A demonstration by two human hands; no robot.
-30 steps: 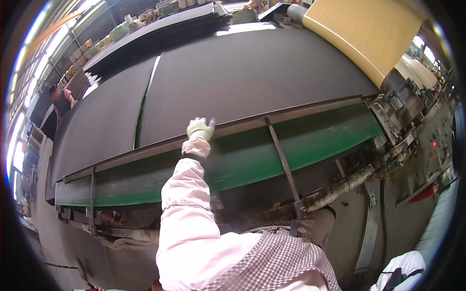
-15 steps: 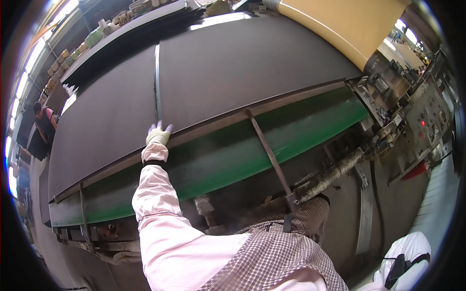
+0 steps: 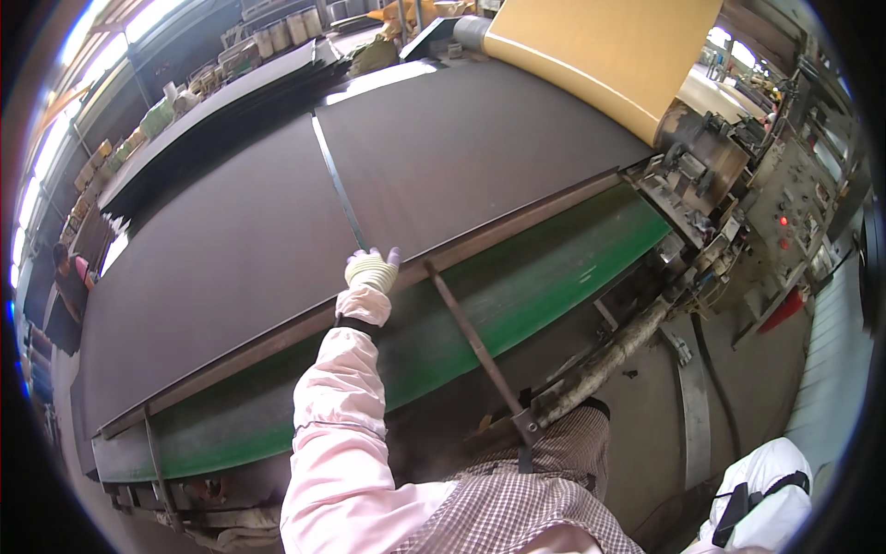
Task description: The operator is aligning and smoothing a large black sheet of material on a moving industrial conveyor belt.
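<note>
My left hand (image 3: 372, 271), in a pale striped glove with purple fingertips, rests on the near edge of the dark sheets with its fingers apart. Its fingertips touch the near end of a narrow bright gap (image 3: 336, 180) between two large flat sheets. One dark sheet (image 3: 212, 249) lies left of the gap, and the other dark sheet (image 3: 480, 148) extends right to a wide yellow-tan sheet (image 3: 591, 65) that curves over a roller. At the lower right only a white sleeve (image 3: 771, 471) with a black strap shows; my right hand is out of sight.
Below the sheets' front edge runs a green belt (image 3: 554, 277), crossed by a rusty metal bar (image 3: 480, 346). A control panel (image 3: 784, 203) with a lit red lamp stands at the right. Another person (image 3: 69, 282) is at the far left. Dark stacked sheets (image 3: 221, 120) lie behind.
My left hand and the gap have moved right along the front edge, closer to the rusty bar. The gap now slants in view, and the camera view has shifted somewhat.
</note>
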